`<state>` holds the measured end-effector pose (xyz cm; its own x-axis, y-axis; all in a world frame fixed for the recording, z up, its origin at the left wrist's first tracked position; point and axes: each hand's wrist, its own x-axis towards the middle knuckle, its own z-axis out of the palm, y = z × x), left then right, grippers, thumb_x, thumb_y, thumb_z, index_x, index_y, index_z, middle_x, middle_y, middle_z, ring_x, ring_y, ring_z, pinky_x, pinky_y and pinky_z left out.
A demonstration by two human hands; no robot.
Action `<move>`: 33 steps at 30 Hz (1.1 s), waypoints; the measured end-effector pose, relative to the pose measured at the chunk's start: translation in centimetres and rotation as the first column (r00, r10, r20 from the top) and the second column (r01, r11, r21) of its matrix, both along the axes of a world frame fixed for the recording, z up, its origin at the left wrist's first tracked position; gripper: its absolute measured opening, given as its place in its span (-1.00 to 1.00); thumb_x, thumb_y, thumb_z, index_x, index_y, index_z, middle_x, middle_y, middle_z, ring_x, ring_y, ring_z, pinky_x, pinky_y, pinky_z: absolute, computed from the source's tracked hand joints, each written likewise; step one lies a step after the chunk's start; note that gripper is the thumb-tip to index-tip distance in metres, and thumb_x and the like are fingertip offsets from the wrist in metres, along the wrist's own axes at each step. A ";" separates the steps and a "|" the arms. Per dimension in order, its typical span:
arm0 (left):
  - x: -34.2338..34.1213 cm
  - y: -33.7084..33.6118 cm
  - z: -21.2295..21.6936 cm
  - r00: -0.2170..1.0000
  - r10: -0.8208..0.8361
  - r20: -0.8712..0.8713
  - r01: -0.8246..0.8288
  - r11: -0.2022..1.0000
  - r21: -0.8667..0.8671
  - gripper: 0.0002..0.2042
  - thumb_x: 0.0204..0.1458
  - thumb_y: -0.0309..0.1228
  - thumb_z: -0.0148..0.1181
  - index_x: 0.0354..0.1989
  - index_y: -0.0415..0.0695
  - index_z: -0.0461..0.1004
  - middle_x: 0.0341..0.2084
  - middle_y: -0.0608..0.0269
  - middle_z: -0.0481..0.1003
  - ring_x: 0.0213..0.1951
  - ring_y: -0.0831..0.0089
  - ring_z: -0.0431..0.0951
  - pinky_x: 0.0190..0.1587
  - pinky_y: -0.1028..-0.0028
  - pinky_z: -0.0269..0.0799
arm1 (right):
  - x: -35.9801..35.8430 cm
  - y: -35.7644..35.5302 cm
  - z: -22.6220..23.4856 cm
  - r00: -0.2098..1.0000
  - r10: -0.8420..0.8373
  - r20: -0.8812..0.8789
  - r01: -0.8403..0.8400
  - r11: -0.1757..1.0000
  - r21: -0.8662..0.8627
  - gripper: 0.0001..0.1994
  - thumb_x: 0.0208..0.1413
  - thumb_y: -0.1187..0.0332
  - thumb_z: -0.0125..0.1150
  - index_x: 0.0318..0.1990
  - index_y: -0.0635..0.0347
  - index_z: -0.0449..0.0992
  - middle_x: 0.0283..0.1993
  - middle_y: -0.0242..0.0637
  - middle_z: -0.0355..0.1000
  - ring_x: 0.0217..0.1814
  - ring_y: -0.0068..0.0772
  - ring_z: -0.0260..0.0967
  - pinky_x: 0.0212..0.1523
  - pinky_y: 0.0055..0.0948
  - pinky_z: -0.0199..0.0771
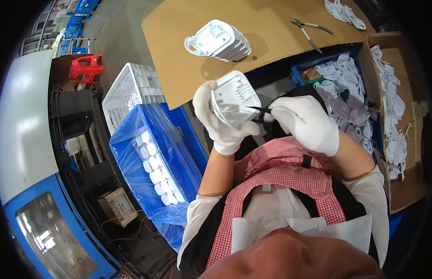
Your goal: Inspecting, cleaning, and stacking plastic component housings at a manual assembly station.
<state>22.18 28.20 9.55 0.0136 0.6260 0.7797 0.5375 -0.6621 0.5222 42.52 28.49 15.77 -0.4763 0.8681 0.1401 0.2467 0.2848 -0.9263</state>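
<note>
In my gloved left hand is a white molded plastic part, its ribbed inner side facing up. The fingers wrap its left edge and the thumb lies below. My right hand, also in a white glove, is closed around a dark, narrow, pointed tool. The tool's tip meets the part's lower right edge; its exact kind is hidden by the glove. Just beyond, a stack of similar white plastic parts stands on the tan tabletop.
Pliers lie open on the table near more white pieces. At right are a bin of white parts and a cardboard box. At left, a blue-lined crate holds stacked parts beside a white basket and a machine.
</note>
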 end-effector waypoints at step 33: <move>0.7 2.4 4.2 0.900 0.020 -0.436 -0.075 0.991 -0.110 -0.08 -0.44 -0.25 0.48 0.19 -0.29 0.15 0.00 -0.11 0.31 0.04 -0.04 0.33 0.19 -0.06 0.06 | -4.3 3.1 -0.3 0.957 -0.222 -0.188 0.117 0.886 -0.448 -0.67 0.00 0.32 0.20 -0.14 0.41 0.45 -0.31 -0.24 0.49 -0.27 -0.58 0.38 -0.20 -0.53 0.40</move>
<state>22.83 30.64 13.77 0.3007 0.7235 0.6215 0.7580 -0.5768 0.3047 38.27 31.55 15.47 -0.3168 0.9318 -0.1769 0.0230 -0.1789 -0.9836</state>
